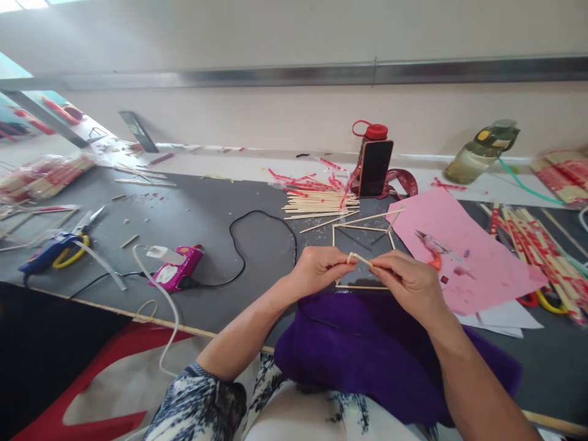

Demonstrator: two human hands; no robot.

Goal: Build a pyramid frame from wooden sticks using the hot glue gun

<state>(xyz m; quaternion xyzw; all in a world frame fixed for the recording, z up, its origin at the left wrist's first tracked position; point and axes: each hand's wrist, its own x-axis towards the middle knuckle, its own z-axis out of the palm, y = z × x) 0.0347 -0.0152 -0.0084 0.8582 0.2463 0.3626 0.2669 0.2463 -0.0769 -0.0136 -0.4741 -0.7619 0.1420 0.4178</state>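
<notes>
Above the table, my left hand (pixel 319 268) and my right hand (pixel 411 283) pinch a short pale wooden stick (pixel 361 259) between thumbs and fingers. It seems bent or joined to another piece at its left end; the exact joint is too small to make out. Below and behind my hands lies a squarish frame of thin sticks (pixel 361 287), partly covered by them. One long stick (pixel 367 218) slants across its far side. A pile of loose sticks (pixel 312 203) lies just beyond. Purple cloth (pixel 349 361) is bunched under my forearms at the table edge.
Pink paper (pixel 463 223) at right carries small cutters (pixel 434 248). Behind stand a phone (pixel 375 168) against a red-capped bottle (pixel 377 131) and a green bottle (pixel 478 153). At left are a magenta power strip (pixel 177 269), cables, a blue glue gun (pixel 48 254) and scissors (pixel 76 245).
</notes>
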